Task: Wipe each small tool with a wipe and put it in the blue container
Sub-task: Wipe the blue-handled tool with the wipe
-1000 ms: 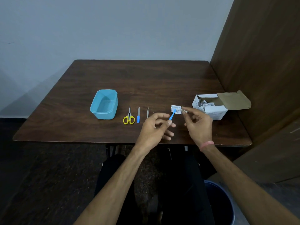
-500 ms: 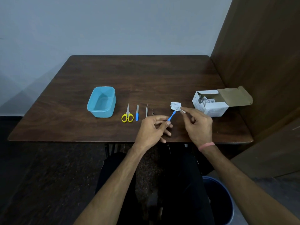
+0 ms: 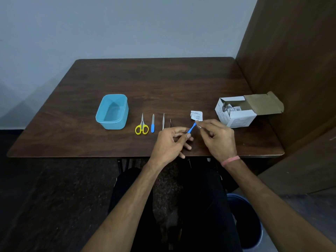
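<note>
The left hand [image 3: 171, 142] pinches the lower end of a small blue-handled tool [image 3: 192, 128] between thumb and fingers, above the near edge of the dark wooden table [image 3: 181, 84]. The right hand [image 3: 217, 138] pinches a small white wipe [image 3: 198, 125] against the tool's upper tip. A torn white sachet [image 3: 196, 115] lies just behind. The light blue plastic container [image 3: 112, 111] stands well to the left, beside yellow-handled scissors [image 3: 142, 126].
</note>
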A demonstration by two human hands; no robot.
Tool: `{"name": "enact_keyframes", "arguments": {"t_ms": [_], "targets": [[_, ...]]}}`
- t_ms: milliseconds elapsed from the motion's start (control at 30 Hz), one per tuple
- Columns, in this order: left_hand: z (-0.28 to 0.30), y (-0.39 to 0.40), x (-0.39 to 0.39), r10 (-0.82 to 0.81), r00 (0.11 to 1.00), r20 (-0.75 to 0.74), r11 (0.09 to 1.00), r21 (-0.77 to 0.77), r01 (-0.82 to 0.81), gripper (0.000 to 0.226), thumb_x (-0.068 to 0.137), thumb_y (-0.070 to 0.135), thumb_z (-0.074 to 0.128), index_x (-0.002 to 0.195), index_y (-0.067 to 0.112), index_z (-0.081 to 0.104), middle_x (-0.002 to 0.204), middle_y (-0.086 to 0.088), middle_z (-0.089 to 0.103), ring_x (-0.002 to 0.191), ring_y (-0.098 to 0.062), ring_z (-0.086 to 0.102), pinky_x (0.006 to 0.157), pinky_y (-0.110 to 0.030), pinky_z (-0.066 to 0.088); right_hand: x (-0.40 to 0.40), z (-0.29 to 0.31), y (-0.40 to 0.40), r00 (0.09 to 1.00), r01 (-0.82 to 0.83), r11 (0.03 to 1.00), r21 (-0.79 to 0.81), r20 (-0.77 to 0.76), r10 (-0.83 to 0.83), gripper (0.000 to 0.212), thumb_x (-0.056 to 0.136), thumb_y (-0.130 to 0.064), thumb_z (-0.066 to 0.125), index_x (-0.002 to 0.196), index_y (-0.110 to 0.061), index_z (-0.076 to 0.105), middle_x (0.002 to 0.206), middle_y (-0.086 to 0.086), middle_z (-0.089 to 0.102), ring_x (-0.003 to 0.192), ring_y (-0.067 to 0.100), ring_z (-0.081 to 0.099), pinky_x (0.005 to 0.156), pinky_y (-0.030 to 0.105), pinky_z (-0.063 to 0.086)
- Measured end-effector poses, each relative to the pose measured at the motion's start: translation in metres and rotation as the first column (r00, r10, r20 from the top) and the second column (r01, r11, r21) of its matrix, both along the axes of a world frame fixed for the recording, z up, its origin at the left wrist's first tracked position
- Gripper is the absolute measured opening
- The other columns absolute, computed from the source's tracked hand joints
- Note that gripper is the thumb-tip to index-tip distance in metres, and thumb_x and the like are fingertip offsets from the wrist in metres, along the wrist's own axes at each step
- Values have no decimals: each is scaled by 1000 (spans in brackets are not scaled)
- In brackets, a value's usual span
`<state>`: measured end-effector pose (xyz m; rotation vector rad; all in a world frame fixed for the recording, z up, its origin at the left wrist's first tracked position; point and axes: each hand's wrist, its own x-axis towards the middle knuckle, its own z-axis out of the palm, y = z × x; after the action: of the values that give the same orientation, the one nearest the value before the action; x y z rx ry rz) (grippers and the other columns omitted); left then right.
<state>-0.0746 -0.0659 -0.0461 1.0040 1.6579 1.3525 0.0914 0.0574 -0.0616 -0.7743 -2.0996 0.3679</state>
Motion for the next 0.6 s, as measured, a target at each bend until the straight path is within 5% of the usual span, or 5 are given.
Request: {"name": "enact_keyframes", "arguments": {"t_ms": [167, 400, 600], "targets": [[-1, 1, 0, -7, 1000, -12, 1000, 8, 7, 24, 110, 12, 70, 134, 15, 76, 105, -2, 85, 80, -19, 84, 45, -27, 60, 0, -2, 2, 999, 54, 998, -17, 6, -54, 27, 95, -6, 82, 117, -21, 87, 111, -7, 80, 71, -2, 54, 65, 36, 61], [-2, 0, 0, -10, 999, -35, 1000, 15, 10, 26, 110, 12, 70, 136, 17, 76, 105, 0, 85, 79, -18, 83, 46, -27, 61, 0, -2, 2, 998, 64, 998, -27, -10, -64, 25, 95, -6, 81, 115, -19, 87, 110, -6, 80, 73, -4, 54, 66, 29, 60], [-2, 0, 0, -11, 999, -31, 1000, 20, 11, 25, 111, 12, 70, 133, 21, 76, 105, -1, 85, 80, -18, 83, 46, -27, 61, 0, -4, 1, 998, 66, 998, -13, 5, -66, 25, 95, -9, 81, 116, -21, 87, 111, -8, 79, 68, -2, 52, 64, 35, 60]]}}
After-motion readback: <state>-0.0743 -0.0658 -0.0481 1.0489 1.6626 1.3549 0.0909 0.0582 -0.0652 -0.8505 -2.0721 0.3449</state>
